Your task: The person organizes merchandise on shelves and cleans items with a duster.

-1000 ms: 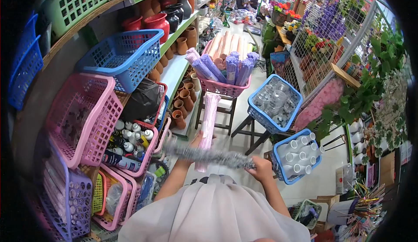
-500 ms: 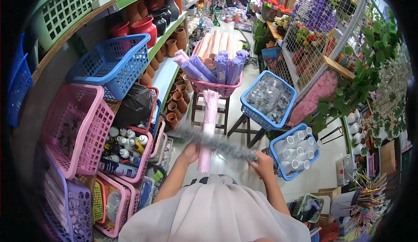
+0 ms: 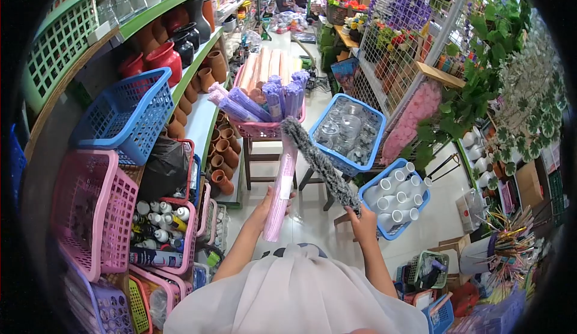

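Observation:
A long bundle of pink pipe cleaners in a clear sleeve with a white label stands tilted in front of me. My left hand is closed around its lower half. Closed on the lower end of a fluffy grey duster is my right hand. The duster slants up to the left, and its tip overlaps the bundle's upper end in this view. Just beyond, purple bundles and pale peach rolls fill a pink basket on a dark stool.
To the right, a blue basket of clear glassware and a blue basket of white cups stand close to the duster. Shelves with clay pots and plastic baskets line the left. A wire rack holds artificial flowers.
The duster, blurred across the middle of the bundle before, has swung to a steeper slant on the bundle's right. The bundle leans more, and the view has turned slightly right.

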The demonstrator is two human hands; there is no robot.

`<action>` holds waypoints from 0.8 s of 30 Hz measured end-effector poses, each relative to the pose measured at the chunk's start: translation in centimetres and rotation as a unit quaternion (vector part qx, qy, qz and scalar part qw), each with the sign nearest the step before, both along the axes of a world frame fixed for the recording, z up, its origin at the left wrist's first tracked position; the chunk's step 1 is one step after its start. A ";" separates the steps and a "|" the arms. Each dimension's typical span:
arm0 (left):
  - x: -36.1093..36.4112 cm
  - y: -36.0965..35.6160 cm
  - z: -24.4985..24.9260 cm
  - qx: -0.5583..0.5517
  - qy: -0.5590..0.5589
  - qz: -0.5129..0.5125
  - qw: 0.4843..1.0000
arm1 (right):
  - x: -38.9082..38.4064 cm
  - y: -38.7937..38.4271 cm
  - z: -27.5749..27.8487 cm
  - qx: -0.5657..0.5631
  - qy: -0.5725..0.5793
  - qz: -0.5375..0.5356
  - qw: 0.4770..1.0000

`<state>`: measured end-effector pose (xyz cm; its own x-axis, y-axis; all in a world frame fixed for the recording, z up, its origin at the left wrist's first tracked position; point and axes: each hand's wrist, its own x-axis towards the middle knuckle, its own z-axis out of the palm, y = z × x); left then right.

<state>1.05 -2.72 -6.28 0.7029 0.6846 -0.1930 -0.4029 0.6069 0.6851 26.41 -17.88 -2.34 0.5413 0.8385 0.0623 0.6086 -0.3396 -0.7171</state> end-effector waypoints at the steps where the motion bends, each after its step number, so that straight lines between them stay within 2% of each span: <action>1: 0.0 0.2 -0.2 0.028 0.009 -0.025 0.999 | 0.5 -0.2 -1.5 0.021 -0.126 0.020 0.992; 2: 0.2 0.3 -0.3 0.028 0.009 -0.030 0.999 | 0.6 -0.7 -1.8 0.021 -0.126 0.014 0.992; 4: 0.7 0.3 0.2 0.060 0.024 -0.035 0.997 | 0.0 -1.7 -0.6 0.061 -0.130 0.224 0.964; 5: 0.6 0.5 0.5 0.006 0.047 -0.056 0.997 | 0.2 -1.8 -0.7 0.049 -0.190 0.262 0.945; 7: 1.2 0.5 0.8 0.001 0.080 -0.021 0.997 | 0.8 -1.8 -1.2 0.045 -0.171 0.216 0.960; 8: 1.6 0.6 0.8 -0.022 0.079 -0.006 0.997 | 0.9 -1.8 -1.3 0.041 -0.151 0.170 0.973; 9: 1.4 1.1 0.5 -0.031 0.100 -0.003 0.995 | 0.3 -1.5 0.1 -0.014 -0.111 0.082 0.990; 10: 1.5 1.1 0.2 -0.029 0.097 -0.004 0.995 | 0.3 -1.2 0.5 -0.012 -0.114 0.081 0.990; 12: 1.7 1.1 0.1 -0.013 0.016 0.000 1.000 | 0.5 -0.8 1.0 0.003 -0.018 -0.010 1.000; 13: 1.9 1.0 0.5 -0.012 0.015 0.015 1.000 | 1.0 -0.9 -0.6 0.027 -0.102 0.021 0.994; 14: 1.8 1.3 0.5 -0.011 0.015 0.013 1.000 | 1.2 -1.2 -1.2 0.028 -0.102 0.019 0.994; 16: 1.3 2.1 0.3 -0.025 -0.027 -0.078 0.996 | 1.6 -1.2 -1.4 0.076 -0.160 0.232 0.957; 17: 2.1 2.8 -1.5 -0.050 -0.046 -0.051 0.996 | 2.1 -1.2 -1.1 0.016 -0.190 0.274 0.943; 18: 2.5 2.8 -1.9 -0.051 -0.045 -0.053 0.996 | 2.5 -1.0 -1.4 0.016 -0.189 0.272 0.943; 20: 3.2 2.9 -2.6 -0.044 0.020 0.018 0.999 | 3.5 -0.5 -2.4 0.028 -0.108 0.135 0.985; 21: 3.3 3.4 -1.6 -0.021 0.001 -0.029 0.999 | 3.5 0.0 -1.8 -0.024 -0.075 0.043 0.996; 22: 3.7 3.4 -1.1 -0.023 0.002 -0.029 0.999 | 3.6 0.4 -1.2 -0.026 -0.075 0.043 0.996; 24: 4.5 3.7 -0.4 0.009 0.034 -0.031 0.999 | 3.8 0.9 0.1 0.000 0.010 -0.030 0.999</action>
<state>5.56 1.00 -6.70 0.7296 0.6438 -0.2309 -0.3167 0.6172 0.7203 30.20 -16.93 -2.21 0.5919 0.8044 0.0506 0.5722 -0.3752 -0.7292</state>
